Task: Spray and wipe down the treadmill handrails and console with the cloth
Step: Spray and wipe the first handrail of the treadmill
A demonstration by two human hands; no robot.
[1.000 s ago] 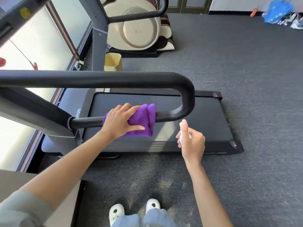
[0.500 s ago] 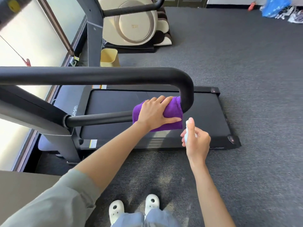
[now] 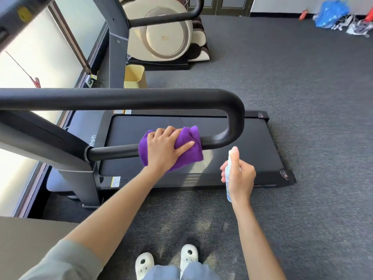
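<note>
The treadmill's black handrail [image 3: 125, 99] runs across the view, bends round at the right and returns as a lower bar [image 3: 113, 151]. A purple cloth [image 3: 191, 148] is wrapped over that lower bar, just left of the bend. My left hand [image 3: 163, 148] grips the cloth round the bar. My right hand [image 3: 240, 176] holds a small clear spray bottle [image 3: 230, 162] upright, right of the cloth and below the bend, apart from the rail. The console is out of view to the left.
The black treadmill belt [image 3: 252, 142] lies under the rail on grey carpet [image 3: 302, 98]. A yellow bin [image 3: 134, 77] and a beige machine [image 3: 165, 37] stand beyond. A window [image 3: 30, 63] runs along the left. My white shoes [image 3: 167, 259] stand near the deck's edge.
My left hand slid the cloth right along the lower bar to the bend, then back a little to the left. The right hand has kept the bottle in about the same place.
</note>
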